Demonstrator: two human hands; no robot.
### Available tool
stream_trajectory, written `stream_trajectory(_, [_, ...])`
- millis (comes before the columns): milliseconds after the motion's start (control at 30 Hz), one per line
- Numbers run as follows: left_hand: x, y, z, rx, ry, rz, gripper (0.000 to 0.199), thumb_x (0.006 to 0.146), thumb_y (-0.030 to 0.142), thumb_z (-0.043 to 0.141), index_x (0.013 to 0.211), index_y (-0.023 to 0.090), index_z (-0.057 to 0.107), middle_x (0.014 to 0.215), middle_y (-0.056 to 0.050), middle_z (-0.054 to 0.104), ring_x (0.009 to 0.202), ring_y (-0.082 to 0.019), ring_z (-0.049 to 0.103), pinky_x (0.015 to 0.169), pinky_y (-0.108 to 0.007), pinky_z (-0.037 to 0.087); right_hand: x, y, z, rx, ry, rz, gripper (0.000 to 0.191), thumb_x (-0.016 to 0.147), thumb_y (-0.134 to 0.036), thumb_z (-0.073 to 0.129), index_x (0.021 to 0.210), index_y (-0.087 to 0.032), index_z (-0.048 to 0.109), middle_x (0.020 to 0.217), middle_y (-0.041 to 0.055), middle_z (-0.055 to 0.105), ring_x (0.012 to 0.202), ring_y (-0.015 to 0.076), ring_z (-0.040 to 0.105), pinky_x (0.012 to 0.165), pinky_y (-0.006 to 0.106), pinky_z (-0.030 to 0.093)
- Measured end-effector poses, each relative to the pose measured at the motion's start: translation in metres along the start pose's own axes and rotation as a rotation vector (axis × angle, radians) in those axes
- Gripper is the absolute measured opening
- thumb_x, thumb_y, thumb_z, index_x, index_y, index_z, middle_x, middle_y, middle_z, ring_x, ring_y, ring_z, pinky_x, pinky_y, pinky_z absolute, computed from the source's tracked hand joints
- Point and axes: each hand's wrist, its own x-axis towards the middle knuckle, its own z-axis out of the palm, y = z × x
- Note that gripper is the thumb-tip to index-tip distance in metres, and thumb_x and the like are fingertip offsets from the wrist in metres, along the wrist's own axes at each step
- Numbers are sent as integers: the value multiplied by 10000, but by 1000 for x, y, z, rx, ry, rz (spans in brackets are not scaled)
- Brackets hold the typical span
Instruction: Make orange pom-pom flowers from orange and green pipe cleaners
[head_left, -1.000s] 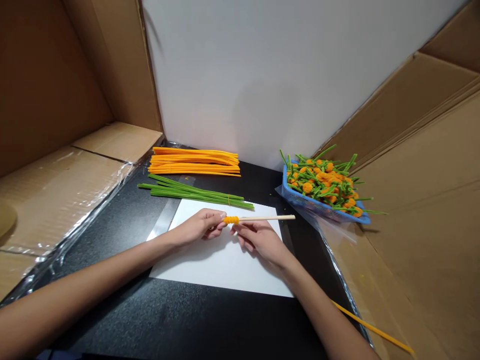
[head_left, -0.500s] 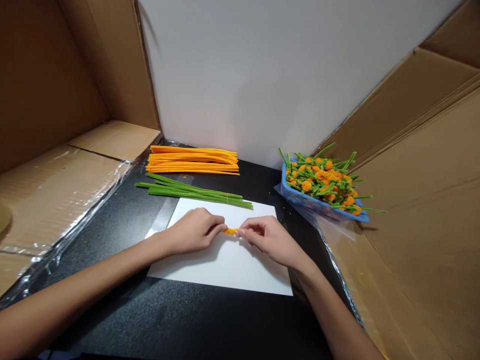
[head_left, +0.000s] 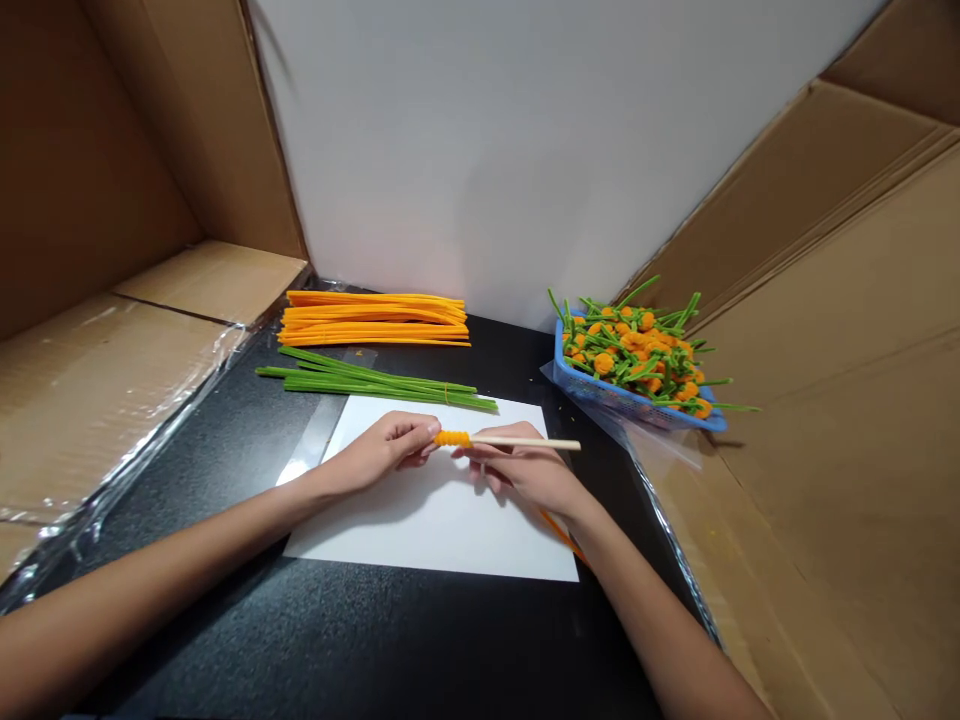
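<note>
Two hands meet over the paper [head_left: 420, 520], where an orange coil [head_left: 454, 439] wraps a stick [head_left: 532, 443]. The left hand [head_left: 386, 447] has thumb and fingers pinched at the coil's nine-o'clock end; the right hand [head_left: 534, 478] is half-curled beneath (how firmly it grips the strip [head_left: 564, 535], I cannot tell). Even, snug turns, with the stick held steady, should make neat winding. The stick's long axis runs nine to three, bare tip pointing just past three o'clock.
</note>
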Motion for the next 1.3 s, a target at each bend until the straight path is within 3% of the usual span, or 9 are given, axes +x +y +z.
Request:
stream_trajectory(133, [-4,15,-6,151,-287,32,455,966,489,413,636,176,411,590,49,366,547,-96,313,538,-244,256,-3,-5,-16,46,-240,96,278,785,-404,727,769,-127,749,555,-15,569,465,64,393,453,206,274])
stream_trajectory(233, [-6,25,-7,420,-353,91,419,989,413,402,651,170,450,575,48,392,546,-99,354,561,-246,277,-7,-10,-22,-29,-289,76,253,780,-378,740,776,-126,757,576,-17,568,504,66,395,474,204,274])
stream_trajectory(400, [-5,16,-5,872,-39,137,329,985,308,393,733,175,557,610,4,548,554,-128,459,579,-273,261,-13,-22,-17,-251,-4,-15,281,901,-348,596,794,-134,743,600,-7,593,472,79,416,468,222,305])
stream_trajectory(567, [-9,-1,5,1125,250,226,352,998,335,334,833,173,600,661,-40,588,577,-165,484,557,-286,202,-17,-26,3,-573,292,-321,158,897,-232,616,861,-177,759,820,36,737,714,149,622,673,258,434])
stream_trajectory(800, [-5,2,7,630,466,70,361,970,351,385,672,175,486,581,21,478,546,-118,426,580,-258,263,-6,-3,18,-276,333,-249,220,903,-288,605,1010,-183,766,864,61,740,670,146,620,578,248,467])
stream_trajectory(867, [-2,3,4,363,392,20,416,964,424,386,633,179,442,559,32,426,530,-109,385,558,-253,263,-1,4,17,-132,312,-163,257,888,-348,617,989,-166,767,815,65,715,626,137,589,510,231,435])
stream_trajectory(1033, [1,4,-7,-63,-134,-51,470,925,546,444,629,182,419,534,58,353,475,-84,255,489,-248,199,5,9,-1,185,21,6,307,804,-432,706,824,-128,746,643,23,637,478,68,433,433,196,281])
stream_trajectory(1167, [-2,16,-18,133,-377,-36,474,950,510,446,624,166,460,560,44,376,516,-93,305,512,-246,239,2,3,-22,112,-192,62,313,751,-432,766,740,-122,731,524,-17,554,464,67,399,453,207,266])
stream_trajectory(1300, [-4,22,-18,559,-290,70,380,965,372,435,653,172,514,554,33,444,515,-109,377,539,-251,262,-5,-10,-25,-48,-190,27,305,822,-426,701,784,-125,732,565,-13,567,517,86,447,507,218,310])
